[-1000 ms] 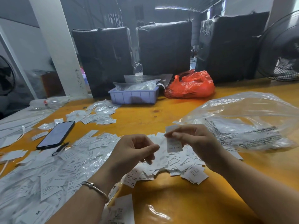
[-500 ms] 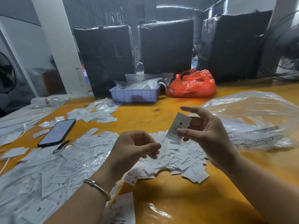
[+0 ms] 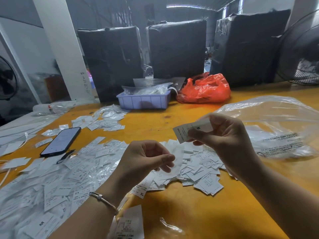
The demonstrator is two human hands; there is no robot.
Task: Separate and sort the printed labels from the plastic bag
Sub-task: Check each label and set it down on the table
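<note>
Right hand (image 3: 224, 142) has lifted and turned a label (image 3: 191, 131) marked M — now pinched above the label pile (image 3: 198, 171) on the counter (image 3: 189, 213) — while left hand (image 3: 145, 161), fingers curled, pinches a blurred clear sleeve; plastic bag (image 3: 276, 125) lies right; separation apparently done.

Bare table (image 3: 198, 213) lies open near the person; labels (image 3: 198, 171), phone (image 3: 61, 141) and clear bag (image 3: 276, 128) crowd the rest.

Yellow-orange bench (image 3: 198, 213) carries loose white printed labels (image 3: 203, 176) heaped at centre and spread across its left side. A dark phone (image 3: 61, 141) lies face-up at left. A lilac tray (image 3: 143, 100) and red bag (image 3: 205, 89) sit at the far edge, a clear plastic bag (image 3: 269, 125) at right.
</note>
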